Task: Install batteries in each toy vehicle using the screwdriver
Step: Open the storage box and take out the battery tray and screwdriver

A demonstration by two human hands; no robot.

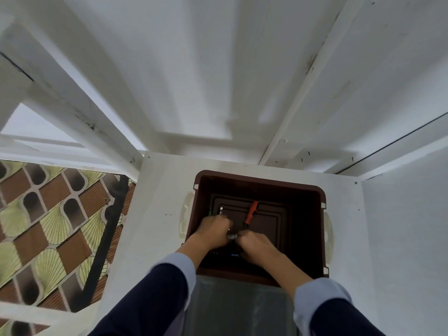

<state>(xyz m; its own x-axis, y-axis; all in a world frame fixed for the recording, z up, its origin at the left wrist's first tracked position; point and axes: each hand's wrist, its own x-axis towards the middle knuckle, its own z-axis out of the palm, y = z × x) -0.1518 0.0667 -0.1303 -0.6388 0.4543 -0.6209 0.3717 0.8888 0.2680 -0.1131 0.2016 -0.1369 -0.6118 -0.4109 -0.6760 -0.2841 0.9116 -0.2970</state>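
Note:
Both my hands reach down into a deep brown plastic bin [315, 229] that stands on a white surface. My left hand [213, 230] is curled around something small and dark; green tips show past its knuckles. My right hand [257, 246] is curled beside it, and a small silvery object [232, 236] sits between the two hands. What each hand grips is hidden. An orange-handled screwdriver [251, 212] lies on the bin's dark floor just beyond my right hand, untouched. A dark item with a blue spot [234, 255] lies under my wrists.
The bin has pale side handles [185, 215]. The white table surface [155, 214] surrounds it, with white walls behind and to the right. A patterned brown-and-green floor [48, 226] and a black pipe [106, 238] lie to the left. A grey translucent container [242, 309] sits in front of the bin.

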